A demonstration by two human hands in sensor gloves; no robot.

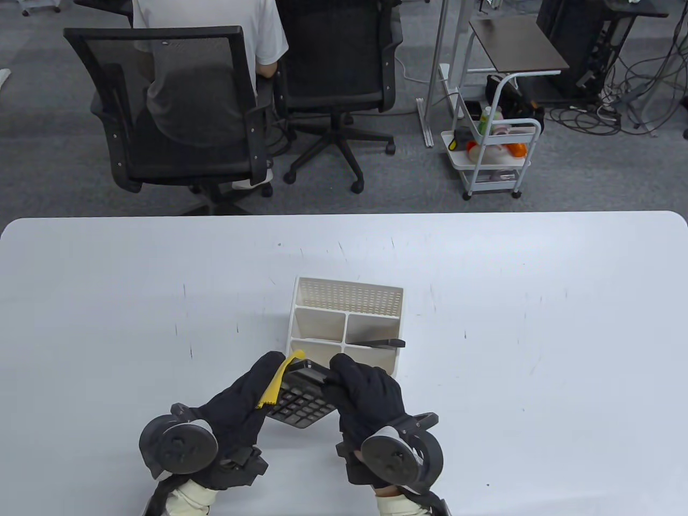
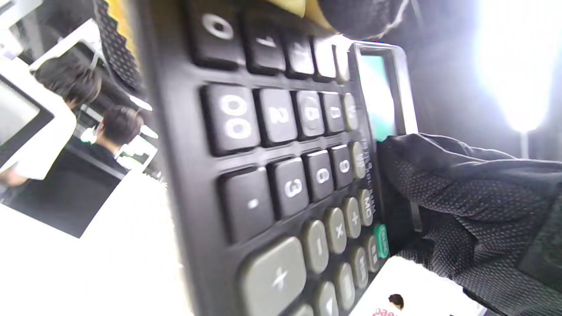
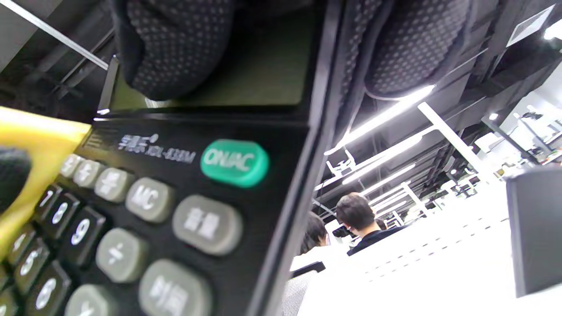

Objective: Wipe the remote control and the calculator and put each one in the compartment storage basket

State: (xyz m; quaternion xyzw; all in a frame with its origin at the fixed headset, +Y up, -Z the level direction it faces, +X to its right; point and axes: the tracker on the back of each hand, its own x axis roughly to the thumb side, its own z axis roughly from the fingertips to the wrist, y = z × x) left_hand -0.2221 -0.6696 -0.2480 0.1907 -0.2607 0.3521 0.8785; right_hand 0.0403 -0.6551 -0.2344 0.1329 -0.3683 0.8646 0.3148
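Table view: calculator (image 1: 302,400) held tilted above the white table (image 1: 107,301), just in front of the compartment storage basket (image 1: 344,322).
Left hand (image 1: 244,400): fingers curled over a yellow cloth (image 1: 277,384), pressing it onto the left part of the calculator's key face.
Right hand (image 1: 368,389): fingers and thumb curled round the calculator's upper right corner, by the display end.
Basket: white, upright on the table, perforated back wall, several compartments; dark remote control (image 1: 376,343) lying slanted in the right middle compartment, one end poking over the right rim.
Background: two black office chairs (image 1: 177,107) beyond the table's far edge, a seated person in a white shirt (image 1: 215,32) behind the left one, a small white wheeled cart (image 1: 492,156) to the right.

Left wrist view: calculator (image 2: 281,175) filling the frame, dark number keys and grey function keys close up, display near the top right.
Cloth (image 2: 303,8): yellow sliver at the top edge, against the keys.
Right hand (image 2: 461,197): gloved fingers wrapped round the display end.
Left hand's own fingers: barely in frame, grip not readable here.

Right wrist view: calculator (image 3: 175,197) seen from the display end, green key marked ON/AC under the screen.
Right hand's fingers (image 3: 175,48): thumb resting on the display, other fingers round the edge.
Cloth (image 3: 35,149): yellow, covering the keys at the left edge.
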